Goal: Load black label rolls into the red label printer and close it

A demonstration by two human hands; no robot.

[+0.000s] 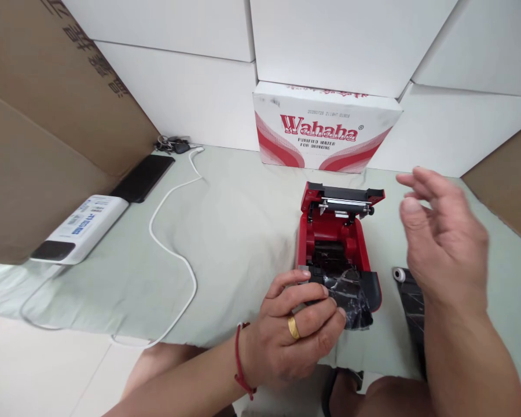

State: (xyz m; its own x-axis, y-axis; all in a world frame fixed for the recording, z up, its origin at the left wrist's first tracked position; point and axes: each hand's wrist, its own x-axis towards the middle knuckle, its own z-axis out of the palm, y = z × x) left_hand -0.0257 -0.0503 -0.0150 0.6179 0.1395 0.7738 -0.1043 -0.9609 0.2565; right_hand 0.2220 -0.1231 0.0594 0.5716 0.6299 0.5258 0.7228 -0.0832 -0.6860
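Note:
A small red and black label printer [301, 243] stands with its lid [345, 194] raised, showing a roller and metal bar under it. Crinkled black ribbon film [351, 298] runs from inside the printer out over its front edge. My left hand [301, 327] is at the printer's front left, its curled fingers closed on the film's edge; the fingertips' undersides are hidden. To the right of the printer, my right hand [445, 237] is raised with thumb and fingers apart, holding nothing. Beneath it lies a roll of black ribbon [410, 307] with a white core, partly covered by my forearm.
A Wahaha water carton [325, 127] stands behind the printer against white panels. At left are a white power bank [82, 226], a black phone [143, 176], keys [173, 143] and a white cable [173, 255]. Cardboard [47, 116] flanks the green cloth [234, 231].

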